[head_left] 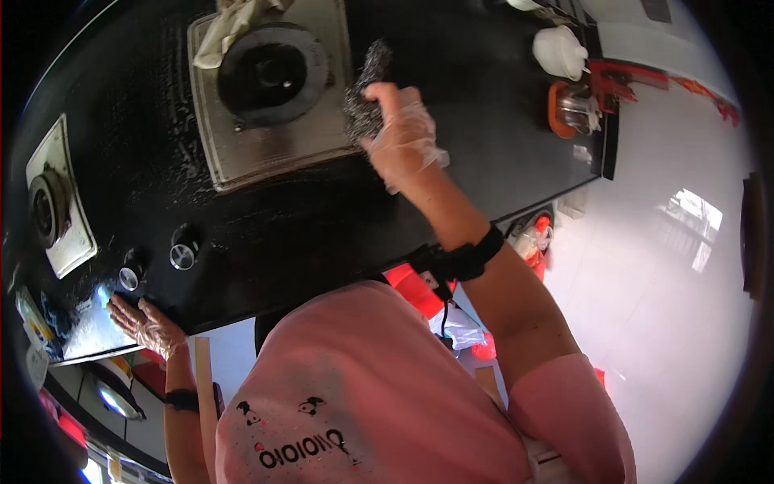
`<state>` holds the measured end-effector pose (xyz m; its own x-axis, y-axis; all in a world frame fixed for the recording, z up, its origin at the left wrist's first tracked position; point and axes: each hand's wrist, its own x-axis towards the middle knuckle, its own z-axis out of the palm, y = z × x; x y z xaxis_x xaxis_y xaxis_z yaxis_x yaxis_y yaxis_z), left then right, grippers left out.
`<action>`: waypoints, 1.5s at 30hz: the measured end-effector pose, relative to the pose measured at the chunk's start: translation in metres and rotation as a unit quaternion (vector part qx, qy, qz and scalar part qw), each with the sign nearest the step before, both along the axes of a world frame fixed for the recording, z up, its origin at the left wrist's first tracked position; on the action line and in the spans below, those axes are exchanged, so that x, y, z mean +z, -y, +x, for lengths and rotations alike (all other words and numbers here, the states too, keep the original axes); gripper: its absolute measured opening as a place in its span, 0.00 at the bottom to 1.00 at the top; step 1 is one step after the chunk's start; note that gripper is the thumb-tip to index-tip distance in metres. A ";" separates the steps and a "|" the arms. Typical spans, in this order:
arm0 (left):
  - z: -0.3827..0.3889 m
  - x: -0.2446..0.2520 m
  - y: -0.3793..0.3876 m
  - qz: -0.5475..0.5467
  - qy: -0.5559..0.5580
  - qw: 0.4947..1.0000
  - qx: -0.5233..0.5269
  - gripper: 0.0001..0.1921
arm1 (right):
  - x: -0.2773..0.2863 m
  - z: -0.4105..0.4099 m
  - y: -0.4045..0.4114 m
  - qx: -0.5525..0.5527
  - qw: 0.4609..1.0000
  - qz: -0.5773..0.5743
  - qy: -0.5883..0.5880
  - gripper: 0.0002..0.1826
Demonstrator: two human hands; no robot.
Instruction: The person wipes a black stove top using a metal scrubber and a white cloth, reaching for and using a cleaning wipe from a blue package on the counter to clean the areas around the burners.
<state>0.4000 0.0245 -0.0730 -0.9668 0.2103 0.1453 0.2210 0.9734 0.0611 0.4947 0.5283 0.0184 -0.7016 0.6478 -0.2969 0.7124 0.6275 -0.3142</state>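
My right hand (pixel 402 136), in a clear plastic glove, grips a steel wool scourer (pixel 363 112). A loose length of the wool trails away toward the far side. The scourer lies against the right edge of a square metal burner plate (pixel 284 158) set in the black cooktop (pixel 290 212). A dark round burner (pixel 272 75) sits in that plate. My left hand (pixel 151 327), also gloved, rests with fingers spread at the cooktop's front left edge and holds nothing. Two control knobs (pixel 183 251) stand just beyond it.
A second burner plate (pixel 78 239) is at the far left. A pale cloth (pixel 227 36) lies over the large plate's far corner. At the right stand a white container (pixel 559 53) and an orange holder (pixel 560 112) with metal items. Wet streaks mark the cooktop.
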 end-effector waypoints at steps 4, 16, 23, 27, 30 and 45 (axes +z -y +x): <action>0.002 0.003 0.000 -0.020 0.025 0.999 0.029 0.32 | -0.010 -0.027 -0.022 0.039 0.994 0.056 -0.090 0.32; 0.004 0.006 -0.007 -0.010 -0.002 1.000 0.014 0.32 | -0.042 0.063 0.044 0.222 0.961 0.053 -0.158 0.38; 0.005 0.008 -0.010 0.001 0.001 1.000 0.007 0.33 | -0.025 -0.011 0.122 0.298 0.944 0.001 -0.139 0.33; 0.005 0.006 -0.010 -0.016 -0.003 1.000 0.019 0.33 | -0.026 -0.044 0.152 0.353 0.926 -0.012 -0.135 0.32; 0.005 0.005 -0.009 -0.006 -0.008 1.000 0.013 0.34 | -0.019 -0.032 0.136 0.362 0.928 -0.056 -0.064 0.31; 0.003 0.006 -0.006 -0.023 0.001 1.000 0.012 0.33 | -0.013 0.001 -0.052 0.204 0.971 0.066 -0.106 0.31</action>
